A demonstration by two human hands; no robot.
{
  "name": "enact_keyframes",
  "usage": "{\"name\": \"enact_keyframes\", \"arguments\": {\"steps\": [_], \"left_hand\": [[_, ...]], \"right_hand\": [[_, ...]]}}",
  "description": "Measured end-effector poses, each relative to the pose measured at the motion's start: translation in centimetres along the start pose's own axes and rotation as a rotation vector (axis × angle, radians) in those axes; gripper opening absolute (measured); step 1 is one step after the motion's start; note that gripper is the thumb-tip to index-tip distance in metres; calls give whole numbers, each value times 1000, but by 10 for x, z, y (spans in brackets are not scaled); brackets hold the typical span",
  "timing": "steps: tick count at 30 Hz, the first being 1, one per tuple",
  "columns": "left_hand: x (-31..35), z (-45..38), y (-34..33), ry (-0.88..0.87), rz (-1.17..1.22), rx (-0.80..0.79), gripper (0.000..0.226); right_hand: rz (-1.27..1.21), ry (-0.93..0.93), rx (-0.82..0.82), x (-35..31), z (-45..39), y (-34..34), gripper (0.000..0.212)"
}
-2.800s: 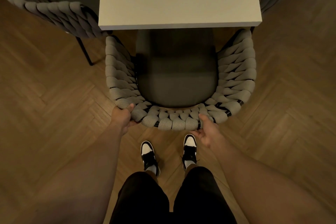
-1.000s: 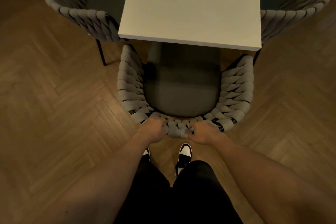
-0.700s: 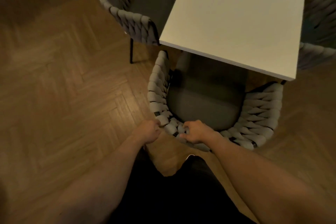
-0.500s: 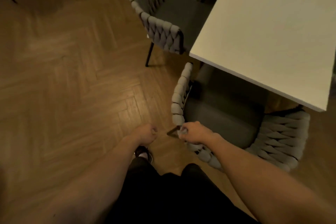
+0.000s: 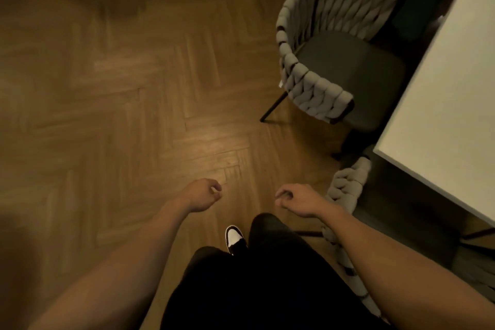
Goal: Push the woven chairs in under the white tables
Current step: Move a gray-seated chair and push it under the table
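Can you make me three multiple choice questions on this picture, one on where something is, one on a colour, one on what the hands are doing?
1. Where does the far woven chair stand relative to the white table?
A. At its left side, seat partly under the edge
B. Upside down on the tabletop
C. Far off by the top left corner

2. What colour is the toe of the shoe?
A. Red
B. White
C. Green

3. What are the hands doing?
A. Both grip a chair back
B. One presses on the tabletop
C. Both hold nothing

Answers:
1 A, its seat reaches under the table's left edge.
2 B, a white toe with dark trim.
3 C, the left hand and the right hand hang loosely curled over the wooden floor.
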State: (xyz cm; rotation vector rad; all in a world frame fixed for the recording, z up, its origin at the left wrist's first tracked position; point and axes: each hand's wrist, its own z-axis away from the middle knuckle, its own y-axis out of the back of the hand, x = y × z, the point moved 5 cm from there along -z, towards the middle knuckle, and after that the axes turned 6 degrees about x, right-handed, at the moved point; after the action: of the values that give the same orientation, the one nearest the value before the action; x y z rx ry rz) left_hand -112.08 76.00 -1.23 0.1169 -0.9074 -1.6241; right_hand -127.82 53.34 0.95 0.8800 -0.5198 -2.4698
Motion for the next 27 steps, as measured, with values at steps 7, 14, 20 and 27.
{"name": "enact_keyframes", "arguments": {"steps": [7,14,20,27], "left_hand": [[-34,-81,103,76,-52,-39,31],[-25,-164,215,141,3,-18,28],[9,-258,301,95,-38,-8,26],[45,-420,419,3,-177,-83,29]], "right_hand": [[3,-7,4,-52,-107,69,22],[18,-24,17,-110,-215,164,24],[-59,-21,24,-151,-298,247,18],[-230,-142,131,-185,-395,333,16]]}}
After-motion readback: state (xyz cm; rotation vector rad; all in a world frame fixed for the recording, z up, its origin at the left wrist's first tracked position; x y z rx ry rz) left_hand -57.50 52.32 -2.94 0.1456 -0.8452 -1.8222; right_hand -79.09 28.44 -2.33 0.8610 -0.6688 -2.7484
